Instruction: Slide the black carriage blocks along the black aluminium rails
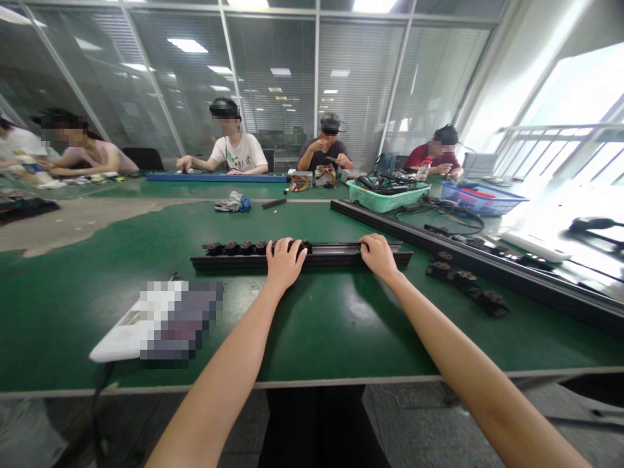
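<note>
A black metal rail (341, 259) is held on the green workbench (322, 338). Its black fitting (295, 246) is covered by the left hand (285, 263), fingers curled together over it; the rail is clamped by the right hand's (377, 255) closed fingers.

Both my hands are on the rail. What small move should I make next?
Probably bring over a loose black fitting with your right hand: the rail looks bare past your left hand, and loose fittings lie just beside it.

The left forearm (229, 364) and right forearm (453, 344) are stretching forward and inward, with the left hand (286, 263) and right hand (379, 257) curling downward, palms lowered.
</note>
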The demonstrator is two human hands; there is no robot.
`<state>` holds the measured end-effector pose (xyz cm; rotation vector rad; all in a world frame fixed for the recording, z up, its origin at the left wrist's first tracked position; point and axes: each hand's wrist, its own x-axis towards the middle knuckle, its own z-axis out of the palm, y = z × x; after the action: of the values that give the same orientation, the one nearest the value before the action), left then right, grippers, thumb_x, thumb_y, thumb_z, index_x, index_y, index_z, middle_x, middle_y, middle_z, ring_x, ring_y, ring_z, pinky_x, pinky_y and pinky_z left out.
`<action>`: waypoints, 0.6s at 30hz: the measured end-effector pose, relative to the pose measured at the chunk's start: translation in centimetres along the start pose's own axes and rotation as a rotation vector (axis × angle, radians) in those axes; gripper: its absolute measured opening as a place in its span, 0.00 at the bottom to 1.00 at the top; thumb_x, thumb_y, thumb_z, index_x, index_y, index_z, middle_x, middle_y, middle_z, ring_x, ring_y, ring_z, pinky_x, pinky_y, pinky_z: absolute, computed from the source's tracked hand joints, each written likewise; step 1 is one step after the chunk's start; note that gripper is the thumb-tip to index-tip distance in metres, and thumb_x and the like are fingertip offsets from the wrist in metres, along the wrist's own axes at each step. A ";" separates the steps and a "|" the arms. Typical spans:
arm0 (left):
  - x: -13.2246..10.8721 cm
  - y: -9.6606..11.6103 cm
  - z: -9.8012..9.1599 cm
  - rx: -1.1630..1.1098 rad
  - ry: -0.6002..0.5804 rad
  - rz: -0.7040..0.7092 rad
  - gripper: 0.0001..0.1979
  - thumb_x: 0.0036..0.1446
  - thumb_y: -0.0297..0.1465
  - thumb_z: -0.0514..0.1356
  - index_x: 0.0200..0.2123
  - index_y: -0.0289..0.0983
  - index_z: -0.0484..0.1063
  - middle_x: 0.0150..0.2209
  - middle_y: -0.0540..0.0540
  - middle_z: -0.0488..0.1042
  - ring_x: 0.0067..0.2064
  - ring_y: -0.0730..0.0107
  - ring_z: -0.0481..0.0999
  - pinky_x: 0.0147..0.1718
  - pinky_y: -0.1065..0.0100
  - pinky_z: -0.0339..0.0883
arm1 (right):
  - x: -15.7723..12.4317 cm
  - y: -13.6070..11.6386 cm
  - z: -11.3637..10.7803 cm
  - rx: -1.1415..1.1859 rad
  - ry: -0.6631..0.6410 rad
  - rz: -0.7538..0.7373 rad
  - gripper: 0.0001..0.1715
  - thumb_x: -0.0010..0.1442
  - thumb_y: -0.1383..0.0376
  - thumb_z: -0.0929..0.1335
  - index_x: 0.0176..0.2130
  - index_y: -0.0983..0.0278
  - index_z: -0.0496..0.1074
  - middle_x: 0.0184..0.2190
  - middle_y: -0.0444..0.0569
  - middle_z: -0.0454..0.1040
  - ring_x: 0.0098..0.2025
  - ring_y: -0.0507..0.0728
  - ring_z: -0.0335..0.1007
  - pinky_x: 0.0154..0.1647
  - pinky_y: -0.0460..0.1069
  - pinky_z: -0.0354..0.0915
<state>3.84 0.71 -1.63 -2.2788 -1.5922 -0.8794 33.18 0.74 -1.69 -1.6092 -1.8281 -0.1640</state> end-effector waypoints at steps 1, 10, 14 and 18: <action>0.0 0.0 0.0 0.001 -0.001 0.000 0.23 0.74 0.42 0.47 0.60 0.42 0.74 0.61 0.38 0.72 0.65 0.51 0.67 0.71 0.43 0.45 | 0.0 0.0 0.0 -0.001 0.000 0.003 0.18 0.64 0.71 0.61 0.44 0.65 0.80 0.45 0.60 0.78 0.53 0.66 0.68 0.54 0.57 0.65; 0.0 0.1 -0.1 -0.006 -0.009 -0.008 0.23 0.73 0.43 0.47 0.60 0.43 0.74 0.62 0.39 0.72 0.66 0.52 0.66 0.71 0.43 0.45 | -0.1 0.1 -0.4 -0.029 0.004 0.052 0.18 0.64 0.70 0.62 0.43 0.65 0.79 0.46 0.60 0.77 0.53 0.66 0.67 0.53 0.57 0.66; 0.0 0.1 -0.1 -0.007 -0.010 -0.006 0.23 0.73 0.42 0.47 0.60 0.42 0.74 0.62 0.38 0.72 0.66 0.52 0.66 0.71 0.43 0.45 | -0.2 0.0 -0.5 -0.028 0.012 0.057 0.17 0.63 0.71 0.62 0.43 0.64 0.79 0.45 0.59 0.77 0.52 0.65 0.67 0.52 0.56 0.66; 0.0 0.0 -0.1 -0.008 -0.005 -0.005 0.23 0.73 0.43 0.47 0.60 0.43 0.74 0.62 0.38 0.72 0.66 0.52 0.66 0.71 0.43 0.44 | -0.2 0.0 -0.4 -0.014 0.036 0.048 0.16 0.62 0.71 0.62 0.42 0.63 0.79 0.43 0.58 0.77 0.51 0.65 0.67 0.53 0.57 0.66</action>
<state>3.83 0.64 -1.55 -2.2850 -1.5997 -0.8832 33.34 0.33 -1.46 -1.6477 -1.7633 -0.1841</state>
